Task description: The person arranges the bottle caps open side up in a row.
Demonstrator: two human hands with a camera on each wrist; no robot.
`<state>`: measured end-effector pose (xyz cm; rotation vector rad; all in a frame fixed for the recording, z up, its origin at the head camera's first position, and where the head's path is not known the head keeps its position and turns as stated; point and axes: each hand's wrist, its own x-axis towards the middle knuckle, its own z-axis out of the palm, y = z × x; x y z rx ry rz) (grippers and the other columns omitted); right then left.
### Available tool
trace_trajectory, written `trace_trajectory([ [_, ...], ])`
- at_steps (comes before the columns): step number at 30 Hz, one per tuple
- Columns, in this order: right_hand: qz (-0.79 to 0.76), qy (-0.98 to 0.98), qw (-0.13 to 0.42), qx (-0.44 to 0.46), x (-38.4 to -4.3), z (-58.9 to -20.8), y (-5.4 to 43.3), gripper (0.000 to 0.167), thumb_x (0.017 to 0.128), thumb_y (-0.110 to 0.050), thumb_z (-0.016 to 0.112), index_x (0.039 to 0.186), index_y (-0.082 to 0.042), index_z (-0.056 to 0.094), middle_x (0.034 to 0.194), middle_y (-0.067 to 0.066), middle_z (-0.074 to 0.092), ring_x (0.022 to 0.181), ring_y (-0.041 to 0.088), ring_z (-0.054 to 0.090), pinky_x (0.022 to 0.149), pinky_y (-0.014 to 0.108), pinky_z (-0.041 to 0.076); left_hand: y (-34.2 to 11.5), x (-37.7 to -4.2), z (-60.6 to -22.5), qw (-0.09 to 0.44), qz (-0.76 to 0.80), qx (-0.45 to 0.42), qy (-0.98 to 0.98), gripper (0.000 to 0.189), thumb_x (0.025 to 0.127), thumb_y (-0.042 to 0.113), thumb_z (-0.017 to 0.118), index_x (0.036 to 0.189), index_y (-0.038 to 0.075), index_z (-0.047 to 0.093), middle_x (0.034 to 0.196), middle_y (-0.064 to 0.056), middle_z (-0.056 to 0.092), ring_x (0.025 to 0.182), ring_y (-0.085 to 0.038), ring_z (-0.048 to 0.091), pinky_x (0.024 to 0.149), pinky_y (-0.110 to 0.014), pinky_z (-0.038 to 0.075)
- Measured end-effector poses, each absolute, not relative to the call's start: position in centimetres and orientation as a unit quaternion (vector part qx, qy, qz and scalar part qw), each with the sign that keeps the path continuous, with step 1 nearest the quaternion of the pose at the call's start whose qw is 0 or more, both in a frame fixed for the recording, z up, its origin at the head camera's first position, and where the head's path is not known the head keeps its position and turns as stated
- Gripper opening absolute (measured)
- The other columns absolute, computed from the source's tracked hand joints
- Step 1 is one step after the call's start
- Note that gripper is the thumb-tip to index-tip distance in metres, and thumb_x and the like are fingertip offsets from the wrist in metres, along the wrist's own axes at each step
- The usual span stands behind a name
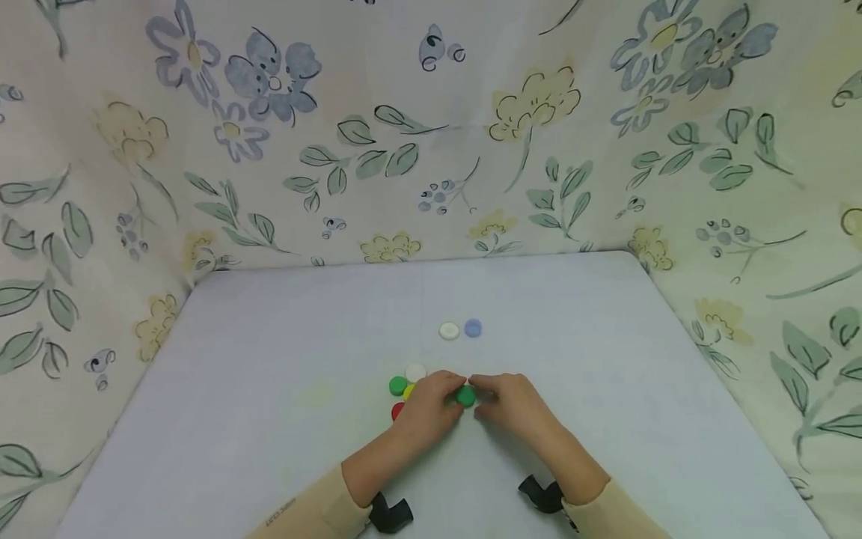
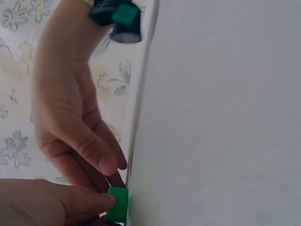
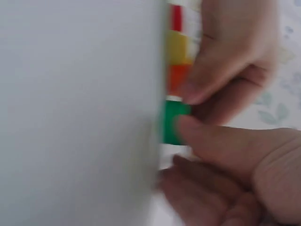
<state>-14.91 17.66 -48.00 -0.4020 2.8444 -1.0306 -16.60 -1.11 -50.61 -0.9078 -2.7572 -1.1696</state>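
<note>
My left hand (image 1: pixel 429 408) pinches a green bottle cap (image 1: pixel 465 397) between thumb and fingers, low against the white tabletop. Just right of the cap is my right hand (image 1: pixel 517 406), its fingers and thumb bent loosely toward it; a narrow gap shows in the head view. The left wrist view has the left thumb on the side of the cap (image 2: pixel 118 205). Beside the left hand lie a green cap (image 1: pixel 398 385), a white cap (image 1: pixel 415 372), a yellow cap (image 1: pixel 408 391) and a red cap (image 1: pixel 398 410), partly hidden. An orange cap (image 3: pixel 177 79) appears in the right wrist view.
Farther back on the white table (image 1: pixel 283 359) a white cap (image 1: pixel 448 330) and a blue cap (image 1: pixel 473 328) lie side by side. Floral curtain cloth (image 1: pixel 431 150) hangs behind and at both sides of the table. Black wrist cameras (image 1: pixel 390 515) sit beneath both wrists.
</note>
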Motion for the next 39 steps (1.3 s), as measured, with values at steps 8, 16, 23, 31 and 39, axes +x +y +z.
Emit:
trace_trajectory([
  [8,-0.386,0.9,-0.04,-0.199,-15.1,-49.9,17.4,0.041,0.078,-0.002,0.086,0.117,0.002,0.074,0.113,0.011,0.074,0.11,0.03,0.069,0.095,0.044,0.054,-1.9,-16.7,-50.4,0.019,-0.383,-0.28,-0.88,0.033,0.088,-0.002,0.077,0.12,-0.003,0.073,0.112,-0.009,0.072,0.107,-0.023,0.068,0.092,-0.034,0.055],
  [16,-0.358,0.915,-0.087,-0.167,-15.6,-50.1,16.3,0.032,0.072,0.002,0.089,0.101,-0.005,0.078,0.096,0.002,0.072,0.094,0.021,0.07,0.086,0.038,0.056,-1.6,-16.9,-50.7,0.027,-0.384,-0.283,-0.879,0.033,0.087,-0.002,0.078,0.12,-0.003,0.074,0.109,-0.007,0.072,0.103,-0.021,0.068,0.089,-0.03,0.056],
  [23,-0.408,0.899,-0.071,-0.145,-15.4,-49.6,16.6,0.028,0.077,-0.002,0.087,0.104,-0.006,0.079,0.1,0.002,0.075,0.094,0.021,0.071,0.085,0.035,0.057,-1.8,-16.8,-50.3,0.017,-0.45,-0.249,-0.857,0.029,0.089,-0.001,0.076,0.118,0.0,0.075,0.111,-0.006,0.074,0.107,-0.019,0.068,0.092,-0.031,0.054],
  [31,-0.491,0.862,-0.006,-0.125,-16.2,-48.6,16.9,0.025,0.09,-0.005,0.078,0.114,-0.002,0.076,0.11,0.008,0.074,0.102,0.024,0.071,0.083,0.029,0.057,-2.7,-17.1,-49.0,-0.044,-0.573,-0.18,-0.799,0.028,0.095,0.008,0.074,0.122,0.001,0.073,0.119,-0.008,0.073,0.109,-0.019,0.07,0.089,-0.029,0.056],
  [39,-0.465,0.877,0.023,-0.114,-19.2,-46.1,15.5,0.024,0.098,-0.014,0.07,0.119,-0.003,0.076,0.108,0.006,0.074,0.093,0.019,0.067,0.076,0.034,0.057,-4.1,-19.5,-46.9,-0.075,-0.619,-0.102,-0.775,0.031,0.095,0.016,0.075,0.125,0.007,0.074,0.118,-0.006,0.073,0.105,-0.021,0.07,0.088,-0.032,0.057],
])
